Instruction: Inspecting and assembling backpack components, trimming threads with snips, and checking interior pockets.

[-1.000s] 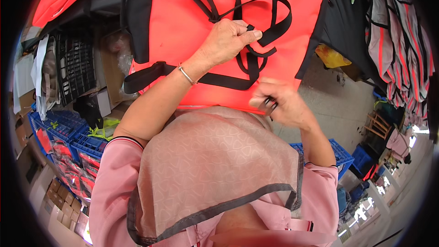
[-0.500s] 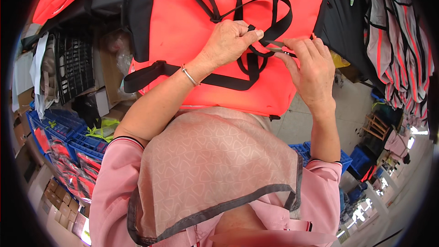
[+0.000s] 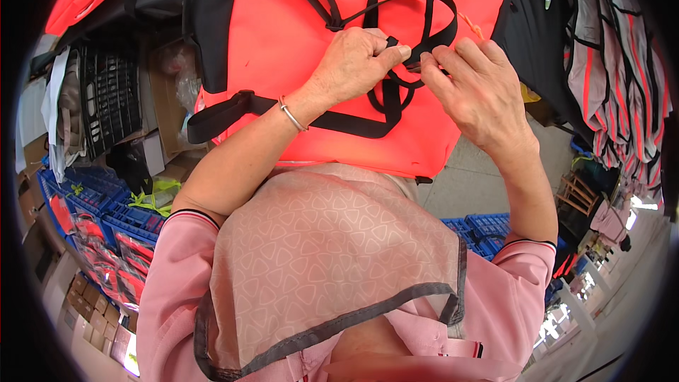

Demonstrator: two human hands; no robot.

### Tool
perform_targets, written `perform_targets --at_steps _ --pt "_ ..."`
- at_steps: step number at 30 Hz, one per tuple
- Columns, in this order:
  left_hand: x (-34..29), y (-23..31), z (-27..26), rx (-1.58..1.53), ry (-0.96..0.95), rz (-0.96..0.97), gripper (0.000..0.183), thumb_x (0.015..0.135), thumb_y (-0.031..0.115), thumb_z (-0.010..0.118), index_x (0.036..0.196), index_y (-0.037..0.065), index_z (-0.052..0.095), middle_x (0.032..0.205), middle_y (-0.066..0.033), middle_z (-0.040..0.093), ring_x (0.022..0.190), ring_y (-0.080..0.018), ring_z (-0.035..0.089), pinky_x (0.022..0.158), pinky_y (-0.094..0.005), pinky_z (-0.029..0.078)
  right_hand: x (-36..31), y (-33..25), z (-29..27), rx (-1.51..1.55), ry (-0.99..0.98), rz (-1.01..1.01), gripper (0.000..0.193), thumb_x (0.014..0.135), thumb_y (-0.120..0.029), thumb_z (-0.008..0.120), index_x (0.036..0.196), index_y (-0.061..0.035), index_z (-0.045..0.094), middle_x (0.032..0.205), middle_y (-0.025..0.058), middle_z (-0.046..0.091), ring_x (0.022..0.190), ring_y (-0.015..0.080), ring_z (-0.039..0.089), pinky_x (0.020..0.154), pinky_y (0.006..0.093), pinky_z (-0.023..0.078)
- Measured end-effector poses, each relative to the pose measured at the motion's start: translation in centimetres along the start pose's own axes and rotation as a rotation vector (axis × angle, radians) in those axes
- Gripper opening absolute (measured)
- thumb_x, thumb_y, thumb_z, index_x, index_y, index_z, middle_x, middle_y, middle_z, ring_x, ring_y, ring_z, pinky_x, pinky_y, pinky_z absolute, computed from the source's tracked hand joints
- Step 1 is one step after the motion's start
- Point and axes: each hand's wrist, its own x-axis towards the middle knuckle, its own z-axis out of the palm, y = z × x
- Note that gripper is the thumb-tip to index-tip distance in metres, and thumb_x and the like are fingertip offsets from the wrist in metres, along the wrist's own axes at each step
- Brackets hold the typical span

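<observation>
A bright orange-red bag (image 3: 283, 35) with black side panels lies in front of me, its black webbing straps (image 3: 445, 18) looped across it. My left hand (image 3: 353, 64) pinches the end of a black strap between thumb and fingers, just above the bag. Close beside it, my right hand (image 3: 481, 92) is closed round small metal thread snips (image 3: 415, 67); the fingers cover most of them. A short tip shows near the strap by the left thumb. Another wide black strap (image 3: 353, 124) with a buckle runs across the bag's near part.
On the left stand a black crate (image 3: 109, 102), a cardboard box (image 3: 170, 85) and blue crates (image 3: 85, 187) with plastic-wrapped red items. Grey pieces with orange stripes (image 3: 608, 64) hang at the right. An orange cord (image 3: 470, 26) shows beyond my right hand.
My right hand has moved slightly left and turned, its fingers now covering the snips' blades that showed before. The left hand keeps its pinch on the strap.
</observation>
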Motion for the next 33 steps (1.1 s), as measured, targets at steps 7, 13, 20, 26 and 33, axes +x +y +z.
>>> perform_targets --at_steps 7,13,20,26,33 --pt "-0.2 0.4 -0.1 -0.003 -0.031 0.013 0.044 0.087 0.024 0.066 0.058 -0.006 0.052 0.052 -0.0100 0.045 0.053 -0.0193 0.048 0.053 -0.0366 0.040 0.9 0.7 0.0 0.041 -0.045 -0.093 0.012 0.072 -0.018 0.064 0.072 -0.0085 0.057 0.069 0.0005 0.052 0.076 0.0153 0.053 0.065 0.0295 0.041" --pt "-0.1 0.1 -0.2 -0.043 -0.026 0.008 0.047 0.087 0.026 0.066 0.056 -0.006 0.050 0.052 -0.0096 0.044 0.053 -0.0183 0.048 0.052 -0.0370 0.040 -0.5 1.3 -0.4 0.103 -0.123 0.023 0.012 0.073 -0.017 0.065 0.077 -0.0067 0.060 0.071 0.0013 0.055 0.076 0.0161 0.053 0.063 0.0306 0.041" --pt "0.0 -0.1 0.0 -0.046 -0.019 0.019 0.047 0.087 0.026 0.066 0.056 -0.006 0.051 0.051 -0.0097 0.044 0.052 -0.0185 0.048 0.052 -0.0372 0.039 -0.1 1.0 0.3 0.084 -0.003 -0.005 0.014 0.072 -0.014 0.066 0.082 -0.0045 0.063 0.076 0.0032 0.060 0.077 0.0174 0.055 0.064 0.0312 0.043" --pt "0.1 0.1 -0.4 -0.014 -0.066 -0.017 0.047 0.089 0.028 0.064 0.059 -0.007 0.053 0.056 -0.0097 0.047 0.055 -0.0191 0.049 0.054 -0.0373 0.040 0.4 0.6 0.4 0.055 -0.060 -0.074 0.012 0.069 -0.014 0.064 0.076 -0.0051 0.059 0.070 0.0026 0.056 0.077 0.0172 0.055 0.063 0.0311 0.043" --pt "0.1 -0.2 -0.2 -0.127 -0.075 -0.061 0.044 0.091 0.031 0.061 0.069 -0.008 0.058 0.061 -0.0097 0.048 0.060 -0.0201 0.049 0.060 -0.0371 0.040 -0.2 1.2 0.4 0.127 0.017 0.063 0.009 0.069 -0.015 0.063 0.075 -0.0089 0.059 0.070 0.0014 0.056 0.075 0.0172 0.055 0.061 0.0308 0.043"
